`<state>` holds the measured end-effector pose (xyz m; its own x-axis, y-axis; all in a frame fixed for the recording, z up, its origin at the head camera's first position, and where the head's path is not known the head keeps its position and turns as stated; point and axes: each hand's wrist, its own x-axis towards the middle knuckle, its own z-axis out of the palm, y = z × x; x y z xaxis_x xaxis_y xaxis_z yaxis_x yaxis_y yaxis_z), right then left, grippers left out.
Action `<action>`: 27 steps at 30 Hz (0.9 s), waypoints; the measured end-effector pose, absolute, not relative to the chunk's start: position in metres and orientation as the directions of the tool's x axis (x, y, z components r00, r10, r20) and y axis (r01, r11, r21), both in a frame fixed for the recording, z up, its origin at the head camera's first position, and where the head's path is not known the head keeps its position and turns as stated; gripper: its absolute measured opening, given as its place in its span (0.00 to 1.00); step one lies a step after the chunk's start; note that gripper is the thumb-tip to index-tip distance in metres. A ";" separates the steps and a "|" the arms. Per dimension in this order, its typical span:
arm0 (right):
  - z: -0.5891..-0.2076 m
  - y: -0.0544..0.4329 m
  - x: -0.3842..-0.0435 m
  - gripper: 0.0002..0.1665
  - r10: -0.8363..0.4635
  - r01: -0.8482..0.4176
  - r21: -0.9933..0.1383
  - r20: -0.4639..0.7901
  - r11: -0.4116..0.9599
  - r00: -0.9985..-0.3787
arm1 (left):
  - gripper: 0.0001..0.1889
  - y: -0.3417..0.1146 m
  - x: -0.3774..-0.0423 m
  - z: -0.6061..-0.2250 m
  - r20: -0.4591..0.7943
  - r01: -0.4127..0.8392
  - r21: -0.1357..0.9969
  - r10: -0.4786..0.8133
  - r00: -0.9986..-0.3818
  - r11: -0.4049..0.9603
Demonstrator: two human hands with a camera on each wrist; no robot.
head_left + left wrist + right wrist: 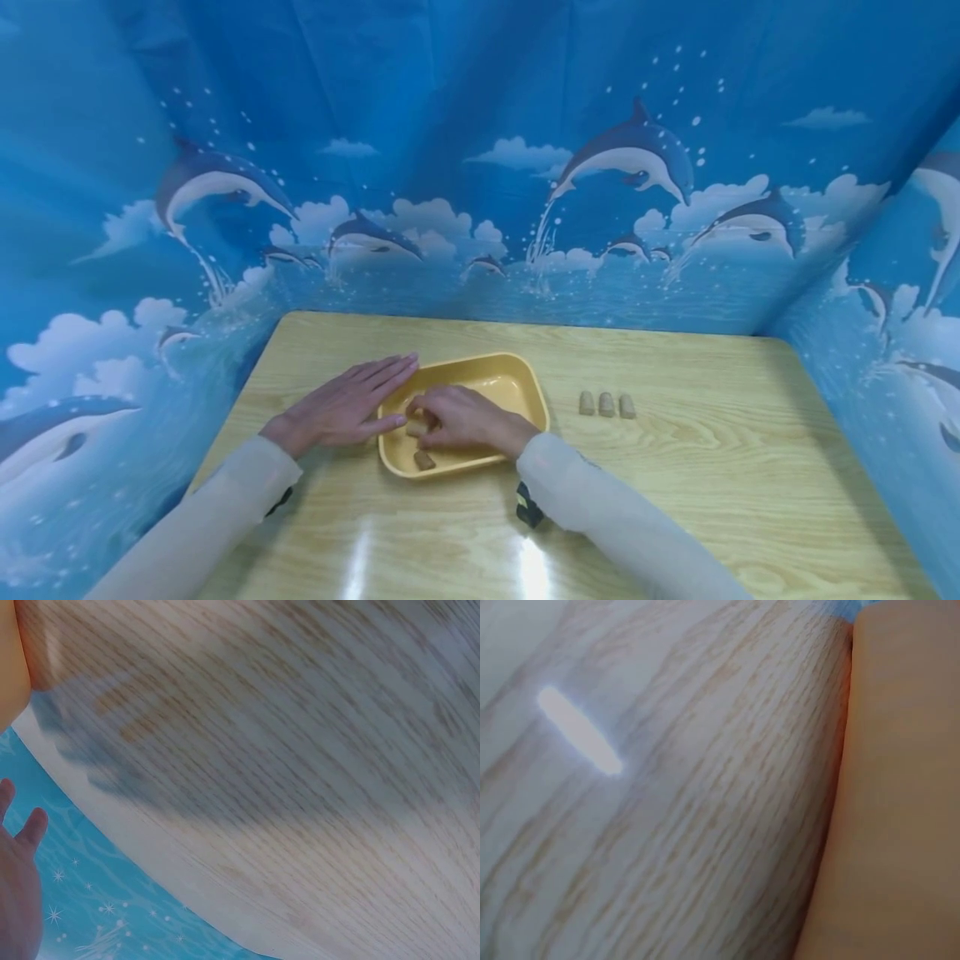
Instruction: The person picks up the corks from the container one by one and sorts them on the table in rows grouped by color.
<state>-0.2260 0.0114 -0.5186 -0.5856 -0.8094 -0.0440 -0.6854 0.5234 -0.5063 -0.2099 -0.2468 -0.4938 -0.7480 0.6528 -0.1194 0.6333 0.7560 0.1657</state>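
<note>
A yellow rectangular tray [517, 375] stands on the table. My left hand [348, 404] lies along its left end with fingers straight, the fingertips and thumb at the rim. My right hand [465, 417] is down inside the tray, fingers curled, pinching a small tan cork [416, 428] between thumb and fingers. A darker cork [424, 460] lies by the tray's near left corner. In the left wrist view, part of the left hand [19, 892] shows at the left edge. The right wrist view has only the tray's outer wall [900, 787], with the right hand out of sight.
On the wood-grain table [712, 467], right of the tray, three similar tan corks stand in a row, the middle cork [606, 405] among them. A blue dolphin-print curtain [480, 167] surrounds the table at the back and sides.
</note>
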 end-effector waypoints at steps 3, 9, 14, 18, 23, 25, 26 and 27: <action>-0.518 0.013 -0.226 0.31 -0.833 -0.719 -0.481 -0.046 0.502 -0.551 | 0.46 -0.246 -0.210 -0.494 -0.127 0.631 0.166 0.651 -0.748 0.758; -0.517 0.018 -0.226 0.27 -0.863 -0.752 -0.458 -0.073 0.475 -0.501 | 0.46 -0.246 -0.210 -0.494 -0.129 0.629 0.161 0.648 -0.750 0.760; -0.515 0.020 -0.225 0.26 -0.859 -0.732 -0.480 -0.100 0.484 -0.502 | 0.46 -0.245 -0.211 -0.494 -0.133 0.622 0.162 0.642 -0.755 0.766; -0.514 0.022 -0.227 0.25 -0.849 -0.714 -0.493 -0.101 0.496 -0.519 | 0.46 -0.245 -0.211 -0.495 -0.134 0.619 0.168 0.640 -0.757 0.767; -0.510 0.030 -0.231 0.23 -0.809 -0.643 -0.552 -0.105 0.531 -0.578 | 0.46 -0.246 -0.211 -0.495 -0.132 0.625 0.167 0.645 -0.752 0.763; -0.507 0.034 -0.232 0.24 -0.793 -0.612 -0.574 -0.115 0.545 -0.598 | 0.46 -0.246 -0.211 -0.495 -0.131 0.627 0.167 0.647 -0.751 0.761; -0.506 0.036 -0.233 0.24 -0.786 -0.600 -0.580 -0.118 0.551 -0.607 | 0.46 -0.246 -0.211 -0.495 -0.129 0.628 0.167 0.648 -0.751 0.760; -0.503 0.039 -0.233 0.24 -0.778 -0.583 -0.593 -0.123 0.555 -0.616 | 0.46 -0.246 -0.211 -0.494 -0.125 0.628 0.169 0.649 -0.751 0.759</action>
